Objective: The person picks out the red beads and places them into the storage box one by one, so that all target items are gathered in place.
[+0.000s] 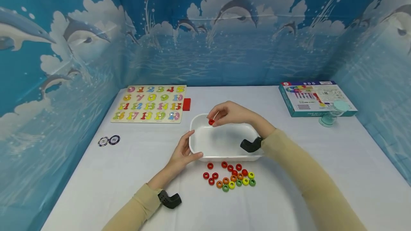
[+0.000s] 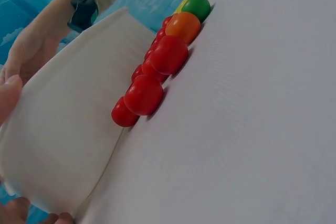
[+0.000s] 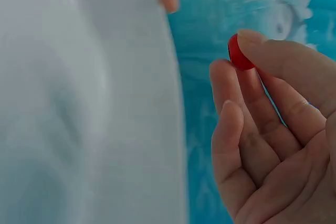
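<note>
A white plastic tray (image 1: 221, 158) stands in the middle of the table. My left hand (image 1: 180, 157) holds its near left corner, thumb at the front rim and fingers along the left side. Over the tray's far left part, my right hand (image 1: 228, 113) pinches a red bead (image 1: 211, 122) between thumb and fingertips; the right wrist view shows this bead (image 3: 241, 53) close up. In front of the tray lie several loose beads, among them a red bead (image 1: 206, 175), an orange bead (image 1: 219, 184), a yellow bead (image 1: 232, 184) and a green bead (image 1: 225, 188).
A number puzzle board (image 1: 149, 103) lies at the back left, a red block (image 1: 186, 104) by its right edge. Two round chips (image 1: 114, 139) are on the left. At the back right is a game box (image 1: 316, 99), with a clear timer-like object (image 1: 334, 113) at its front corner.
</note>
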Motion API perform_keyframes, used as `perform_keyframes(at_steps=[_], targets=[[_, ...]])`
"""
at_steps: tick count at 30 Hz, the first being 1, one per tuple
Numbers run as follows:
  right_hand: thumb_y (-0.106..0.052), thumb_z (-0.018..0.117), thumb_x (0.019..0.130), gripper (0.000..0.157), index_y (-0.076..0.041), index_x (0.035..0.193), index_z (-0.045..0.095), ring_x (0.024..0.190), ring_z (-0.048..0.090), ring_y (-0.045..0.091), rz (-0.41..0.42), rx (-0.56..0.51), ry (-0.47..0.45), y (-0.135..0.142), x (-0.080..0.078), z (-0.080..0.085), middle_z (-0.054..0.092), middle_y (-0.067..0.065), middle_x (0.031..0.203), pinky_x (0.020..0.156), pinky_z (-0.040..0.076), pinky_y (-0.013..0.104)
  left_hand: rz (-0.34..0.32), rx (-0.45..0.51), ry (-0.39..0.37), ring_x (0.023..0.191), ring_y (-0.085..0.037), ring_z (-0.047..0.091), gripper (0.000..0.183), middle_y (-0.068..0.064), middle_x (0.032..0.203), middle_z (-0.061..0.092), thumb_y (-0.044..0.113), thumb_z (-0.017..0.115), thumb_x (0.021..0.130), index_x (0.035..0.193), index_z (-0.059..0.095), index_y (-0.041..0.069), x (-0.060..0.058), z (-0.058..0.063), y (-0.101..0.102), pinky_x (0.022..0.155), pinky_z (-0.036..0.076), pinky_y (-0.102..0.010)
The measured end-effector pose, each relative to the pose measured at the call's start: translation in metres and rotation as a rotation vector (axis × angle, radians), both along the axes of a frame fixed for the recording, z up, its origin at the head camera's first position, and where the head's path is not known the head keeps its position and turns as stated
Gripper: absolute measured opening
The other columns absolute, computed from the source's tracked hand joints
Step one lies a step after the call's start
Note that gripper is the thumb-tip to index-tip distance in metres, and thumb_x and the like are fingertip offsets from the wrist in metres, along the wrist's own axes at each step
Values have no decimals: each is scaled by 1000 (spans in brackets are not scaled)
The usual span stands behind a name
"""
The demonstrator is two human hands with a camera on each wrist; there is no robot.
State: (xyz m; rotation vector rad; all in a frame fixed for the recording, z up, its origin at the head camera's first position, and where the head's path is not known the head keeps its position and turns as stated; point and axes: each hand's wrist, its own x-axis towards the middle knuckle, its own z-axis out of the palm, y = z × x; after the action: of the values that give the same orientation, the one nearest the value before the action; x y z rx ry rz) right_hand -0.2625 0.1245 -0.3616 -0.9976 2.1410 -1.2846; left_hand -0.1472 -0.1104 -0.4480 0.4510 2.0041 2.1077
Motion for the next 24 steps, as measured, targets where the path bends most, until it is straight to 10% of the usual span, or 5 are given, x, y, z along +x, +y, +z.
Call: perform_keyframes(at_steps=[11, 24], targets=[[-10, 71, 73, 28, -7, 100, 65, 76, 61, 16, 15, 188, -35, -41, -18, -52, 64, -1, 92, 70, 52, 27, -19, 27, 19, 131, -34, 18, 79, -19, 145, 13, 0, 65, 78, 140, 17, 8, 1, 0, 0, 105, 22, -42], [-18, 74, 72, 25, -17, 96, 66, 82, 55, 11, -72, 346, 121, -51, -16, -65, 61, -8, 89, 70, 49, 22, -18, 41, 24, 131, -34, 15, 80, -19, 145, 12, -2, 65, 78, 140, 16, 5, 0, 0, 0, 106, 20, -42]])
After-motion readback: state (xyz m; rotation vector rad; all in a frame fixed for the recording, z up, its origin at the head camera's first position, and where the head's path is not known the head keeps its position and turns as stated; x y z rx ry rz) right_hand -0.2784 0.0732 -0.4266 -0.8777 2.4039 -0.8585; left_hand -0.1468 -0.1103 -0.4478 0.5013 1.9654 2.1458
